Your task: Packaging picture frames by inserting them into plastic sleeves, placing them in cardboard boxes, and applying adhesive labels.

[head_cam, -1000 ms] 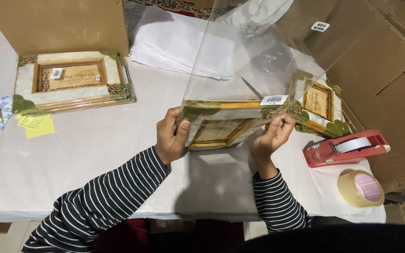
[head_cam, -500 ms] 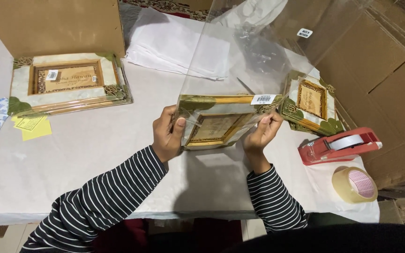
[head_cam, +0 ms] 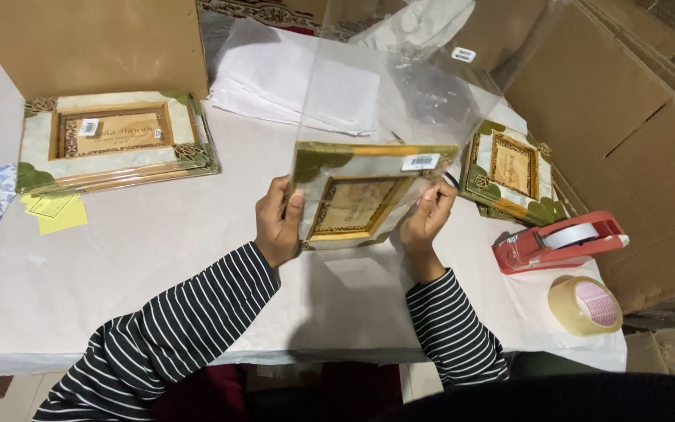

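While both hands grip its sides, left hand (head_cam: 277,223), right hand (head_cam: 425,219), green-cornered gold-bordered framed plaque (head_cam: 357,195), in clear plastic bag (head_cam: 384,94).

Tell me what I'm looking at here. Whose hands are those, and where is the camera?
The camera sits on a person's head and looks down at their own two hands. The left hand and right hand hold a decorated picture frame inside a clear plastic bag. On the white table lie two more frames, yellow paper slips, white sheets, a red tape dispenser and a tape roll. Brown cardboard boxes stand around.
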